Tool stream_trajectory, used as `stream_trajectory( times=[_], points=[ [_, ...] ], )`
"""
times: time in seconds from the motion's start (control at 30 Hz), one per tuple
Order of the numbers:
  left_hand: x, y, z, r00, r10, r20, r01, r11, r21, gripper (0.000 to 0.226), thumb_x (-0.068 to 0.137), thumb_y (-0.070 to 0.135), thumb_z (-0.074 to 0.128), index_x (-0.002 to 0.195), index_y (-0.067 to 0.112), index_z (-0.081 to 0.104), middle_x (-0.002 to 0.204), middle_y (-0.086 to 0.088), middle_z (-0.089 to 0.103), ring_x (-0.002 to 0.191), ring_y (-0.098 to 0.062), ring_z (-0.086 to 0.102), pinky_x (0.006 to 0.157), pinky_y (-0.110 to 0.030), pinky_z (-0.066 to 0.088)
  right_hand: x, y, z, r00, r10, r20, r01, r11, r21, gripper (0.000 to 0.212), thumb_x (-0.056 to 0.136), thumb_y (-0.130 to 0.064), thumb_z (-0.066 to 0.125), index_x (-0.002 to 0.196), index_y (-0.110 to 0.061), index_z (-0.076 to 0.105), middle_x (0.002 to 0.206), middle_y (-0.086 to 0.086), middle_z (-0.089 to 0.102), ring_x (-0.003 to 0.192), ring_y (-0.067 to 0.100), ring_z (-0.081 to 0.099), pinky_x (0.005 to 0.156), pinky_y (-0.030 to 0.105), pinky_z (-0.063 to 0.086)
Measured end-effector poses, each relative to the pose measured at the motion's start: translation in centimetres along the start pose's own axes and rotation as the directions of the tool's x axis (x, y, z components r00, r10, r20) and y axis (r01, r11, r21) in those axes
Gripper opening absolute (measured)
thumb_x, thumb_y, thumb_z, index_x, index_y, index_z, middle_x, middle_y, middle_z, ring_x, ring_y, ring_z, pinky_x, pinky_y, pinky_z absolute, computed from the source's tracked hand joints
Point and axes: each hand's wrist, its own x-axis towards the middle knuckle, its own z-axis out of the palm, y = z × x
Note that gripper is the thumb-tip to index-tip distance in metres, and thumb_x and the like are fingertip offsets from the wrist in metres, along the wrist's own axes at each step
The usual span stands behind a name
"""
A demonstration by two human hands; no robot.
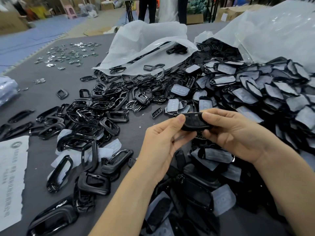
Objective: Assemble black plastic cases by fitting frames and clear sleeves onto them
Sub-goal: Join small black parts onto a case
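Two hands on one glossy black oval plastic case [194, 123], held above the grey bench [51, 94]. Left hand [162, 138], right hand [236, 133]: fingers clamped on its ends. Likely frame-fitting; next needs even pressing until seated.

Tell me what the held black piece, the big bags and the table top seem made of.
The black case looks like moulded plastic, glossy, glints along its edge. The bags: thin milky plastic film, creased, partly see-through. The table top: probably grey felt or cloth, matte.
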Motion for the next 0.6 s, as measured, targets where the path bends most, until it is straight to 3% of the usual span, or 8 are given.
stream_trajectory(
  times=[0.27,0.5,0.6],
  points=[
    [0.2,-0.3,-0.1,0.995,0.092,-0.027,-0.091,0.995,0.033,0.023,0.077,0.024,0.062,0.078,0.009,0.079,0.086,-0.010,0.075,0.083,-0.017,0.072,0.077,-0.027,0.057,0.3,0.7,0.8,0.995,0.080,-0.053,-0.068,0.979,0.191,0.013,0.062,-0.014,0.066,0.073,-0.007,0.068,0.071,0.002,0.069,0.057,0.006,0.062,0.049,0.013,0.051],
    [0.2,-0.9,0.0,0.994,0.096,-0.047,-0.094,0.995,0.045,0.023,0.077,0.027,0.061,0.077,0.013,0.079,0.085,-0.009,0.076,0.077,-0.017,0.073,0.074,-0.026,0.058,0.4,0.6,0.9,0.989,0.116,-0.094,-0.104,0.987,0.123,0.031,0.056,-0.021,0.071,0.083,-0.006,0.068,0.075,0.003,0.062,0.060,0.008,0.050,0.045,0.013,0.044],
    [0.1,-0.9,-0.1,0.997,0.079,0.007,-0.079,0.996,0.040,0.021,0.077,0.023,0.060,0.079,0.014,0.079,0.086,-0.008,0.076,0.078,-0.015,0.073,0.077,-0.024,0.057,0.4,0.4,0.8,0.989,0.130,-0.077,-0.119,0.984,0.129,0.040,0.056,-0.023,0.072,0.091,-0.004,0.065,0.078,0.004,0.058,0.060,0.008,0.048,0.045,0.013,0.044]
  ],
)
